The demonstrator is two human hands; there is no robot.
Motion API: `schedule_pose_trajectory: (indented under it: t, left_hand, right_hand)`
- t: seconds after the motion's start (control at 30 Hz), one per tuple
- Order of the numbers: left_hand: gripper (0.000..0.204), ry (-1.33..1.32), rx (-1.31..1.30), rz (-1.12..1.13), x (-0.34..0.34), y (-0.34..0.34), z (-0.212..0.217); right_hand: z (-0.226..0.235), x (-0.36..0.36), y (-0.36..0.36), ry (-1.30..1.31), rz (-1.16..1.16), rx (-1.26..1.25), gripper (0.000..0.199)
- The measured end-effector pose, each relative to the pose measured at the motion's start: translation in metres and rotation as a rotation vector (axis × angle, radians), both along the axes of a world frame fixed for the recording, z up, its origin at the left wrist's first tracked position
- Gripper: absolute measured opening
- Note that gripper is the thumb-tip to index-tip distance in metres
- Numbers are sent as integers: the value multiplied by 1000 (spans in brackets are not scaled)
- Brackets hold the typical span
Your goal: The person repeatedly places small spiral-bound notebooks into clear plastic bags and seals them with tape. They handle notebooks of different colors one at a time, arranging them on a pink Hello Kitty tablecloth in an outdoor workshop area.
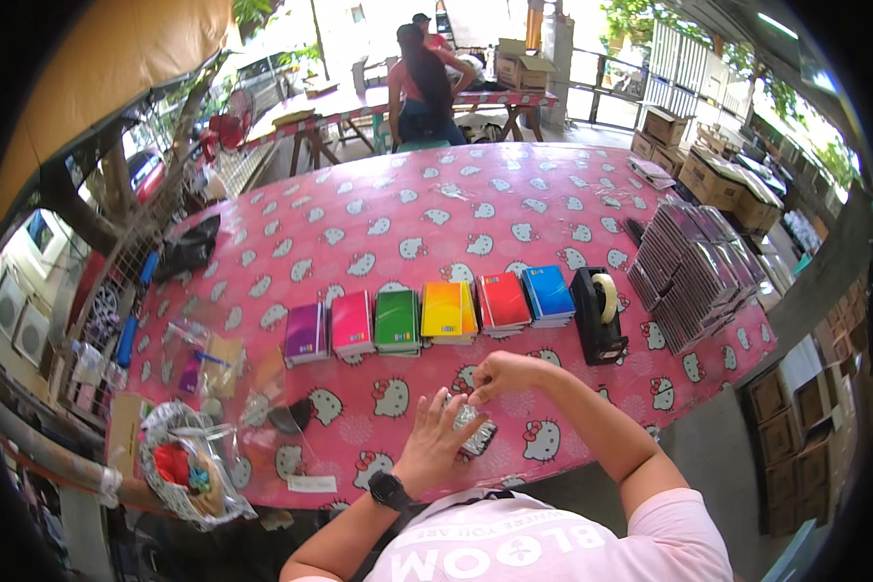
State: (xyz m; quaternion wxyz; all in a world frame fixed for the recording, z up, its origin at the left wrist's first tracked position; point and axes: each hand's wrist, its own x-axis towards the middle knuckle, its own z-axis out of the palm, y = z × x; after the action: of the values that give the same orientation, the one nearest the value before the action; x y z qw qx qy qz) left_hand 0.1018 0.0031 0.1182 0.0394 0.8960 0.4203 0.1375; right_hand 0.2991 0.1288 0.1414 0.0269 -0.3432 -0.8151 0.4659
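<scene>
My left hand (435,435), with a dark watch on its wrist, rests against a small shiny-wrapped block (477,438) near the table's front edge. Its fingers reach over the block and hold it. Just above, my right hand (502,376) is closed in a pinch near the left fingertips; whatever it pinches is too small to make out. Beyond the hands stands a row of small notebook stacks: purple (307,333), pink (352,323), green (397,321), yellow (448,310), red (503,302) and blue (549,294).
A black tape dispenser (597,315) ends the row at right, beside tall stacks of thin wrapped packs (694,272). At left are a plastic-lined basket (189,466), clear plastic bags and a blue pen (211,359). Two people (425,87) are at a far table.
</scene>
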Motion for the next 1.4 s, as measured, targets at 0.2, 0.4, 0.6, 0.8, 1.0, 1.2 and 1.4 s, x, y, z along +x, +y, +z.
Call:
schedule_pose_trajectory:
  t: [0.2, 0.4, 0.6, 0.8, 1.0, 1.2, 1.4]
  left_hand:
    - [96, 209, 69, -108, -2, 1, -3]
    - [86, -241, -114, -48, 6, 57, 33]
    - [84, -891, -508, 168, 90, 98, 53]
    - [80, -723, -397, -67, 130, 108, 56]
    - [59, -1020, -893, 244, 97, 101, 46]
    - [51, -1007, -831, 315, 81, 110, 23]
    - [50, -993, -733, 401, 48, 107, 14]
  right_hand:
    - [-94, 14, -15, -71, -226, -276, 52]
    - [-58, 27, -73, 720, -822, 8, 58]
    - [-31, 48, -108, 300, -1026, 864, 105]
    - [-39, 158, -99, 554, -1332, 648, 105]
    - [7, 282, -51, 522, -1525, 646, 96]
    - [-43, 299, 36, -97, -1469, 798, 79]
    - [-113, 295, 81, -518, -1240, 992, 57]
